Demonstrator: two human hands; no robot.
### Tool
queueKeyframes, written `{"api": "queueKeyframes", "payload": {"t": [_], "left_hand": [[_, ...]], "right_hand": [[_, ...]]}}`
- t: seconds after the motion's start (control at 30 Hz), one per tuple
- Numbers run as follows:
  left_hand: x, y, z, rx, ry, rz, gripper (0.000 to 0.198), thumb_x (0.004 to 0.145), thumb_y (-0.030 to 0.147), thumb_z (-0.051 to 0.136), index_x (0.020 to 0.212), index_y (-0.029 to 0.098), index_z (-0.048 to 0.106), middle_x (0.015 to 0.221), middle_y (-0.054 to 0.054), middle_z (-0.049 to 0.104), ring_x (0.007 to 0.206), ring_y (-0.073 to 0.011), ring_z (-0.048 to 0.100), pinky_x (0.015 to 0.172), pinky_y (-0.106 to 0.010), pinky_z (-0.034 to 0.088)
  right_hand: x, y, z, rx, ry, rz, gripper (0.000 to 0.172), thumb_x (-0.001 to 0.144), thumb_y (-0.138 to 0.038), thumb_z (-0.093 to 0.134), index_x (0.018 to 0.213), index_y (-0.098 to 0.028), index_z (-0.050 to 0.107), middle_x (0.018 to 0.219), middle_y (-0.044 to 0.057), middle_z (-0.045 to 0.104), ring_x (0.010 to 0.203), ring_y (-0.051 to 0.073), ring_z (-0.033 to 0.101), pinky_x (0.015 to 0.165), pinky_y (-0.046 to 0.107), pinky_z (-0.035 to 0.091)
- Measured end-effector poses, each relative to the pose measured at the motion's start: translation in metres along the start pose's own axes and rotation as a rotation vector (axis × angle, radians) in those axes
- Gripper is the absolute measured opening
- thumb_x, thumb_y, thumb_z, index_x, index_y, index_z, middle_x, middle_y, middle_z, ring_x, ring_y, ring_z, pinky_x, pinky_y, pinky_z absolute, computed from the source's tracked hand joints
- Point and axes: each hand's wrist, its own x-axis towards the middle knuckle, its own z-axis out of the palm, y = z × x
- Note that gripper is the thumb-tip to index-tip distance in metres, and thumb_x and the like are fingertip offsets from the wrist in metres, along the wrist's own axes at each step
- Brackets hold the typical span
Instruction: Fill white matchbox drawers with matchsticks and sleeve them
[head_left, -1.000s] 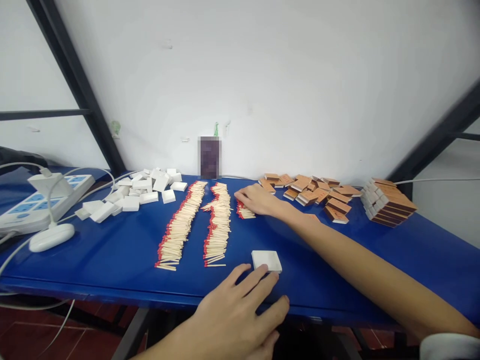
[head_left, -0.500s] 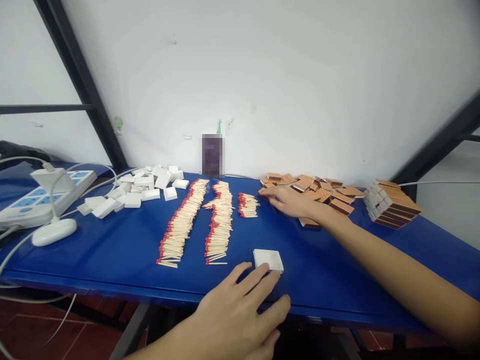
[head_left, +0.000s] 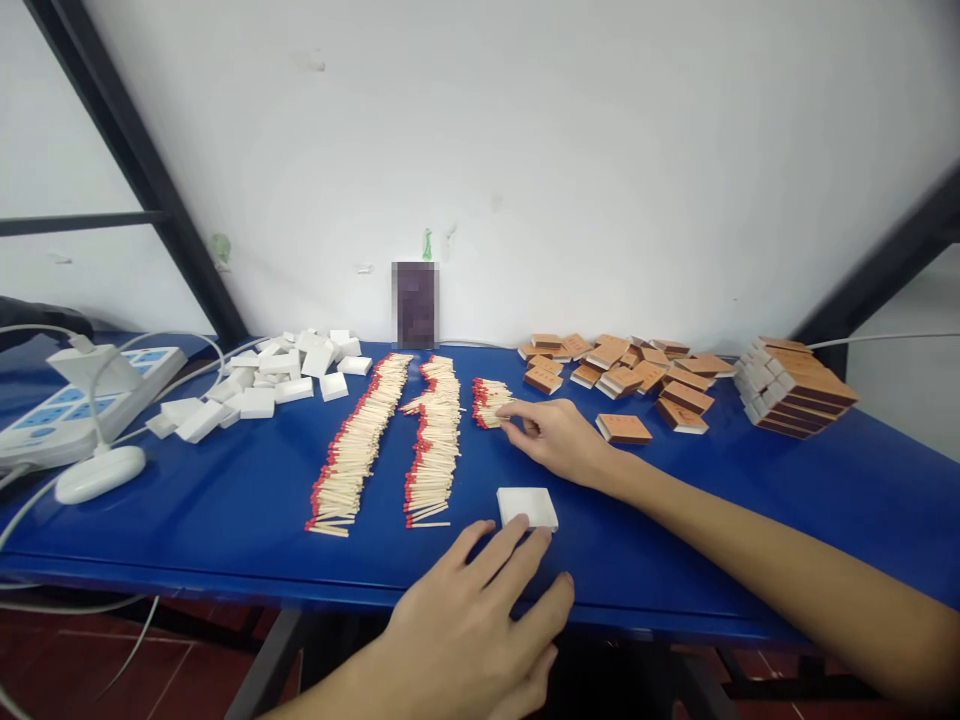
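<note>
Matches (head_left: 491, 400) in the shortest row sit right at the right hand's (head_left: 562, 436) narrowed fingertips, any grip too small to make out, while the left hand (head_left: 465, 620), fingers spread, touches the white tray (head_left: 525, 502), hiding part of its near edge on the blue desk (head_left: 247, 520).

Laden blue table (head_left: 225, 500)
Bears a power strip (head_left: 73, 408), white trays (head_left: 281, 364), three rows of matches (head_left: 433, 440), a lone tray (head_left: 529, 504), loose orange boxes (head_left: 609, 353) and stacked matchboxes (head_left: 801, 388).

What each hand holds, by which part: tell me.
The right hand is at the bare ends of matches; whether it grips any cannot be told. The left hand grips nothing, its fingers over the near edge of the white tray.
</note>
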Motion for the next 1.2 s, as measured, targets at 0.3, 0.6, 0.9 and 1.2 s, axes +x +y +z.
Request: {"api": "queueKeyframes", "payload": {"t": [0.3,0.6,0.9,1.2], "left_hand": [[-0.0002,0.0011,0.0001,0.005,-0.006,0.008,0.040,0.094,0.034,0.050,0.130,0.016,0.056,0.136,-0.014,0.056,0.128,-0.0310,0.051,0.103,-0.045,0.043],[-0.0013,0.0014,0.0008,0.001,0.005,0.020,0.040,0.094,0.034,0.050,0.129,0.016,0.056,0.135,-0.013,0.057,0.127,-0.0302,0.052,0.103,-0.044,0.042],[-0.0001,0.0016,0.0009,0.020,0.006,0.028,0.037,0.095,0.033,0.048,0.128,0.017,0.057,0.133,-0.012,0.058,0.125,-0.0288,0.052,0.103,-0.043,0.042],[-0.0012,0.0020,0.0015,0.043,0.012,0.036,0.036,0.095,0.032,0.048,0.126,0.017,0.058,0.132,-0.012,0.058,0.124,-0.0286,0.053,0.102,-0.043,0.042]], "right_hand": [[-0.0010,0.0021,0.0007,0.051,-0.032,-0.001,0.026,0.093,-0.029,0.050,0.104,-0.020,0.072,0.067,0.001,0.062,0.057,0.012,0.049,0.058,0.024,0.033],[-0.0008,0.0016,0.0006,0.091,-0.015,0.037,0.017,0.090,-0.027,0.055,0.093,-0.019,0.070,0.060,-0.003,0.053,0.054,0.011,0.046,0.057,0.024,0.032],[0.0008,0.0072,0.0025,0.080,-0.026,-0.117,0.026,0.094,-0.021,0.050,0.110,-0.019,0.070,0.069,0.000,0.059,0.061,0.013,0.048,0.061,0.025,0.035],[0.0008,0.0049,0.0003,0.024,-0.074,-0.191,0.020,0.097,-0.021,0.049,0.103,-0.017,0.067,0.088,0.006,0.067,0.077,0.016,0.059,0.068,0.027,0.042]]}}
